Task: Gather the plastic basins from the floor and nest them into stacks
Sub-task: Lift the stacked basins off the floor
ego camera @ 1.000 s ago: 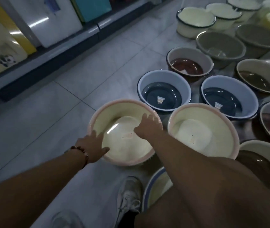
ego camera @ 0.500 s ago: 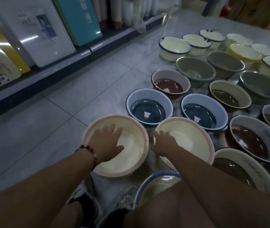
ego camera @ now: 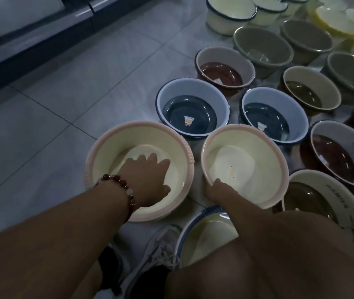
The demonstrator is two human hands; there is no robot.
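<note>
Two cream basins with pink rims stand side by side on the tiled floor in front of me. My left hand (ego camera: 148,180), a bead bracelet on its wrist, lies inside the left basin (ego camera: 107,156), fingers spread flat against the bottom. My right hand (ego camera: 217,188) grips the near rim of the right basin (ego camera: 264,143), thumb over the edge. Behind them stand two pale blue basins with dark bottoms (ego camera: 171,93) (ego camera: 288,98). A blue-rimmed cream basin (ego camera: 193,231) sits close by my knee.
Several more basins, brown-bottomed (ego camera: 221,55), olive (ego camera: 262,39), cream (ego camera: 228,9) and yellow (ego camera: 333,20), cover the floor to the right and far right. A low shelf base (ego camera: 31,42) runs along the upper left. Bare grey tiles (ego camera: 53,117) lie to the left. My shoe (ego camera: 156,251) is below.
My left hand slid deeper into the left basin and flattened on its bottom. My right hand shifted from inside the right basin to its near rim. The view tilted down.
</note>
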